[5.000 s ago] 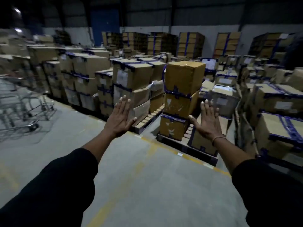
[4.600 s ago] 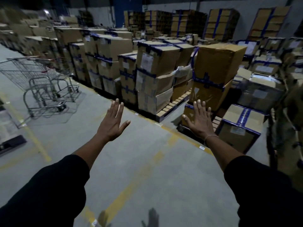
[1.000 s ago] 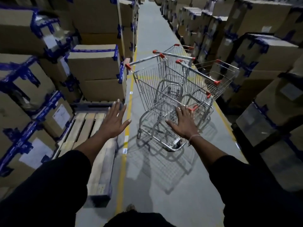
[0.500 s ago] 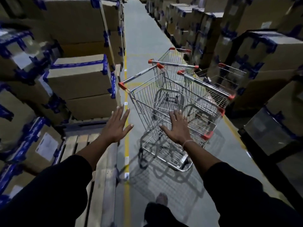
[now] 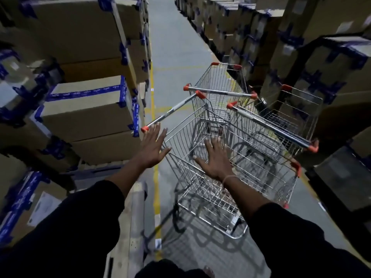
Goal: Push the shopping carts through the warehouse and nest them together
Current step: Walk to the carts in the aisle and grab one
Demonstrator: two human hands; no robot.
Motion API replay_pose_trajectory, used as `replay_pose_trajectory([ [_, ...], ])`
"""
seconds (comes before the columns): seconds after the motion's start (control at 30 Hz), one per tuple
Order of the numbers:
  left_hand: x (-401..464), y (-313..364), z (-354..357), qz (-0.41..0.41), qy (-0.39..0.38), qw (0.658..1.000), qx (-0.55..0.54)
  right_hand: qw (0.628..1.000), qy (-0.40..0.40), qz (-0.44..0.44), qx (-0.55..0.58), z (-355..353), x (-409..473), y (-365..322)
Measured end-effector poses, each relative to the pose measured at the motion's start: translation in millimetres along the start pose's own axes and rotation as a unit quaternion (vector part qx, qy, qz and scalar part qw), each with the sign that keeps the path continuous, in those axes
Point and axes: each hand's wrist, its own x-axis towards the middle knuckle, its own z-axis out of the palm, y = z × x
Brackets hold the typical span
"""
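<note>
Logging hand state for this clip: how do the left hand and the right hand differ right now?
The left hand reaches toward the red-capped end of the nearest cart's handle, fingertips just short of it or barely touching; the right hand hovers over that cart's wire basket, away from any handle. The left hand sits further forward and higher in the view than the right hand. Only the right wrist shows a thin band. Both hands are open, fingers spread, palms down, gripping nothing.

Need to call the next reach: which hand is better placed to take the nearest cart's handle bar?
Left. The left hand is open, its fingers just short of the handle bar's near red end cap. The right hand, also open, hovers over the nearest cart's wire basket, farther from that bar.
</note>
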Motion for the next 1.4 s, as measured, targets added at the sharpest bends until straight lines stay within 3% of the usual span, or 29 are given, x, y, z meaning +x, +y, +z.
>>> replay_pose_trajectory([
  [0.37,166,-80,12,0.027,-0.052,0.998,-0.011,0.999,0.015,0.048,-0.007,22,127,-43],
  [0.53,250,-110,28,0.052,-0.107,0.986,-0.12,0.998,0.013,0.049,0.034,51,178,-80],
  [0.63,287,-109,28,0.019,-0.129,0.973,-0.193,0.997,0.012,0.05,0.066,69,205,-104],
  [0.9,321,-126,44,0.0,-0.176,0.951,-0.256,0.976,-0.028,0.124,0.178,104,257,-142],
  [1.03,323,-136,34,0.008,-0.219,0.928,-0.302,0.95,0.008,0.187,0.25,113,271,-158],
  [1.13,311,-140,31,0.004,-0.259,0.905,-0.336,0.919,0.052,0.244,0.306,116,274,-169],
  [1.2,302,-143,30,0.009,-0.278,0.895,-0.349,0.879,0.07,0.293,0.37,119,276,-171],
  [1.3,293,-143,28,0.055,-0.292,0.907,-0.298,0.758,0.085,0.376,0.526,122,273,-169],
  [1.4,288,-130,24,0.187,-0.212,0.952,-0.118,0.67,0.081,0.409,0.614,125,260,-173],
])
